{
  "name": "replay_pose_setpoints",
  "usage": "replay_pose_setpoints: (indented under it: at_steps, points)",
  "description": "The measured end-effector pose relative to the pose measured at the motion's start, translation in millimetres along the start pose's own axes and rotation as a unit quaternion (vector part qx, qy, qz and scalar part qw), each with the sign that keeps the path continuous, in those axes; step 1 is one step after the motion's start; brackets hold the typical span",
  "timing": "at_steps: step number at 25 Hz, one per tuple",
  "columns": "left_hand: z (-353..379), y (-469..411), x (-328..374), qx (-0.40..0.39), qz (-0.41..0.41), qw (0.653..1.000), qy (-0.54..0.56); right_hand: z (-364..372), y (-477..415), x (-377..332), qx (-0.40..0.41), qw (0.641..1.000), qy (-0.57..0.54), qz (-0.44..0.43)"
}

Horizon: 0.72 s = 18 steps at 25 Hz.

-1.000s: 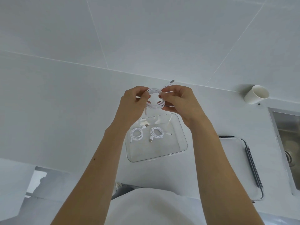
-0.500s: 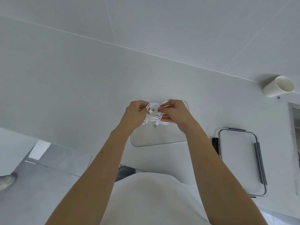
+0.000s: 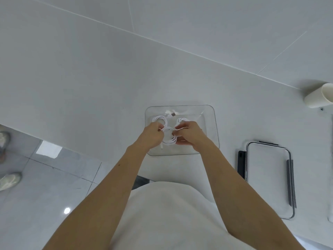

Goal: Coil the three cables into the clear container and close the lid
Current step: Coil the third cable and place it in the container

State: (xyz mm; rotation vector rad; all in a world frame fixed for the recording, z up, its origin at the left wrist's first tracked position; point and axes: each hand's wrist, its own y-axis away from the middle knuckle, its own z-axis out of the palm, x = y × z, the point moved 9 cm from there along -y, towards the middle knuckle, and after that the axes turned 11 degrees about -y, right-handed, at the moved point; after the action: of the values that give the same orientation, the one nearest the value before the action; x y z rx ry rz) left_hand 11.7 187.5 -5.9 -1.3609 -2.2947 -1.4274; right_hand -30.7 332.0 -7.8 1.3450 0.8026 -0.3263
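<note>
The clear container stands open on the white counter in front of me. Two coiled white cables lie in its far half: one at the left with a plug sticking up, one partly hidden behind my right hand. A third coiled white cable is held low inside the container, its near end hanging loose. My left hand pinches its left side and my right hand pinches its right side. The lid, clear with grey clips, lies flat on the counter to the right.
A white paper cup lies on its side at the far right by the wall. The counter's near edge runs diagonally at the left, with grey floor tiles and another person's shoes below it.
Both hands have lowered the third coil from above the container down into it. The camera has tilted down, so the container sits lower and more central in view.
</note>
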Motion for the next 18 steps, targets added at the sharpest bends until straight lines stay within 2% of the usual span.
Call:
replay_pose_setpoints:
  at_steps: [8, 18]
  points:
    - [3, -2, -3, -0.022, -0.038, 0.997, -0.058, 6, -19, 26, -0.007, 0.995, 0.086, 0.055]
    - [17, -5, 4, -0.046, -0.021, 0.989, -0.138, 1, -25, 44, 0.002, 0.994, 0.078, 0.073]
